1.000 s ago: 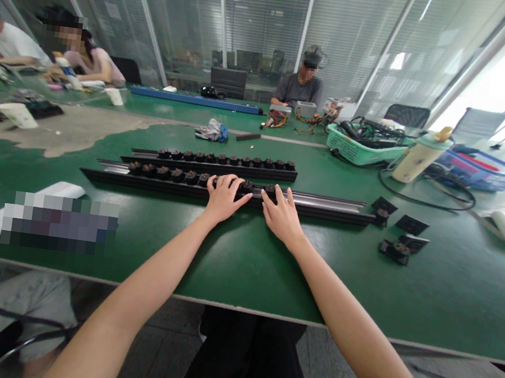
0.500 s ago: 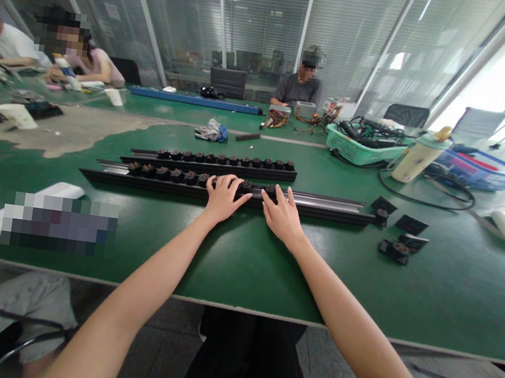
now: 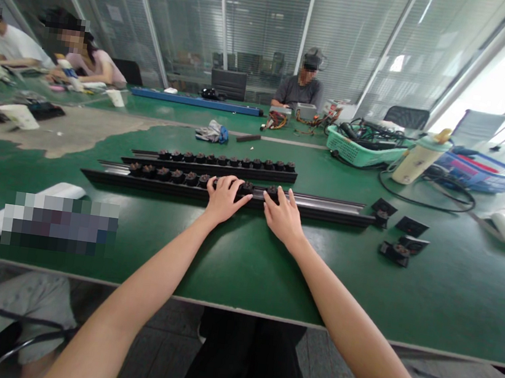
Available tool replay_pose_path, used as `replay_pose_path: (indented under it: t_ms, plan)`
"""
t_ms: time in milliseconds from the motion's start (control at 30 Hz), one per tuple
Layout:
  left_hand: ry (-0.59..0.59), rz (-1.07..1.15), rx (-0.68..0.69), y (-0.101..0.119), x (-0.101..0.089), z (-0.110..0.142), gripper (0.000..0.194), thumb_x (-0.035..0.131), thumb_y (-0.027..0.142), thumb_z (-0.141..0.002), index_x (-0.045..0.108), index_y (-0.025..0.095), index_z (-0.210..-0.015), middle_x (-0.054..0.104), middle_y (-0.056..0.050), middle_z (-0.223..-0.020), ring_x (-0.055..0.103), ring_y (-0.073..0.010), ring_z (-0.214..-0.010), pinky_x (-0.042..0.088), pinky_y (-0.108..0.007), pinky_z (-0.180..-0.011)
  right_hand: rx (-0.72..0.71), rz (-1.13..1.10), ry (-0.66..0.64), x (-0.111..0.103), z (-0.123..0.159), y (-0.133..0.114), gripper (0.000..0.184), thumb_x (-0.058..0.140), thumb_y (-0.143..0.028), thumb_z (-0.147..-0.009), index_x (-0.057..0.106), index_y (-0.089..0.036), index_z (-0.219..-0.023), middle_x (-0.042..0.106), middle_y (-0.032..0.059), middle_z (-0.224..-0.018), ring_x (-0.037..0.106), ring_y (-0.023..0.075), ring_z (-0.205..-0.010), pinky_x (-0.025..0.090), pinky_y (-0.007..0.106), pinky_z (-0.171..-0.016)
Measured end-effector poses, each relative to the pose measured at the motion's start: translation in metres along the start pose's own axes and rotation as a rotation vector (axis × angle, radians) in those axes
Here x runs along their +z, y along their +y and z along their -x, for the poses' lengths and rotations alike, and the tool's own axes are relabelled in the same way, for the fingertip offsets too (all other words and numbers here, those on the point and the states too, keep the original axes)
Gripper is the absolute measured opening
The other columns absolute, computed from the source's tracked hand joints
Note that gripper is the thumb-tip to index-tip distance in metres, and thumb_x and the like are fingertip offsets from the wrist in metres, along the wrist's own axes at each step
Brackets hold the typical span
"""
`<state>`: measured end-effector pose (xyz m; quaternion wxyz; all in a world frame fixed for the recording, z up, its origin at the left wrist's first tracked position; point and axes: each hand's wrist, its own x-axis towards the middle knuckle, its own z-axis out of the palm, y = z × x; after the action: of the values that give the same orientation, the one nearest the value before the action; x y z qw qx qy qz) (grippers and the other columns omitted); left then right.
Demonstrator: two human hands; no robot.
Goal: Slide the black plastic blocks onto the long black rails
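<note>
The near rail [image 3: 333, 214] lies lengthwise across the table [image 3: 243, 262]. Its left stretch carries a row of black parts [image 3: 162, 174] side by side in its groove [image 3: 325, 203]; just behind it, a far rail [image 3: 254, 174] bears a similar row. At the near rail's middle, the left hand [image 3: 222, 200] rests over the row, fingers half curled and thumb spread to the right. Next along the near rail, the right hand [image 3: 285, 215] is loosely open, fingers apart, its tips at the rightmost part [image 3: 273, 190]. The fingertips are small and partly hidden, so I cannot tell whether either hand grips a part. The step in hand looks like positioning parts along the groove; the next move seems to call for light, level finger pressure in line with it. Beyond the near rail's right end, loose black parts [image 3: 412, 227] lie on the table.
</note>
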<state>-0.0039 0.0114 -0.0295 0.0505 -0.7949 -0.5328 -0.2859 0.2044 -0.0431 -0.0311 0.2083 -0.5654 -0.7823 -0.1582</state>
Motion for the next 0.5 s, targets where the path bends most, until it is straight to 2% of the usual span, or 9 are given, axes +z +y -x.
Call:
replay_pose_path:
  t_ms: [200, 400, 500]
  plan:
    - [0.014, 0.003, 0.009, -0.0014, 0.0011, 0.0001, 0.049, 0.05, 0.058, -0.101, 0.064, 0.028, -0.137, 0.061, -0.012, -0.141, 0.047, -0.0328, -0.139, 0.015, -0.057, -0.126, 0.056, -0.012, 0.03, -0.0021, -0.0006, -0.0021, 0.047, 0.044, -0.025, -0.105, 0.066, -0.016, -0.146, 0.059, 0.0198, -0.152, 0.061, 0.0325, -0.134, 0.031, 0.053, -0.126]
    - [0.005, -0.002, 0.002, -0.0008, 0.0007, -0.0001, 0.049, 0.051, 0.058, -0.102, 0.063, 0.027, -0.137, 0.061, -0.012, -0.143, 0.047, -0.0317, -0.139, 0.015, -0.057, -0.126, 0.096, -0.021, 0.001, -0.0046, -0.0014, -0.0023, 0.047, 0.046, -0.023, -0.104, 0.065, -0.018, -0.147, 0.057, 0.0192, -0.154, 0.06, 0.031, -0.135, 0.03, 0.048, -0.126]
    - [0.005, 0.0, -0.001, -0.0005, 0.0002, -0.0003, 0.048, 0.052, 0.057, -0.101, 0.064, 0.026, -0.137, 0.061, -0.012, -0.143, 0.047, -0.0319, -0.139, 0.015, -0.057, -0.126, 0.124, -0.032, -0.008, -0.0043, -0.0018, -0.0012, 0.047, 0.047, -0.023, -0.103, 0.066, -0.019, -0.146, 0.058, 0.018, -0.153, 0.059, 0.0319, -0.136, 0.032, 0.049, -0.125]
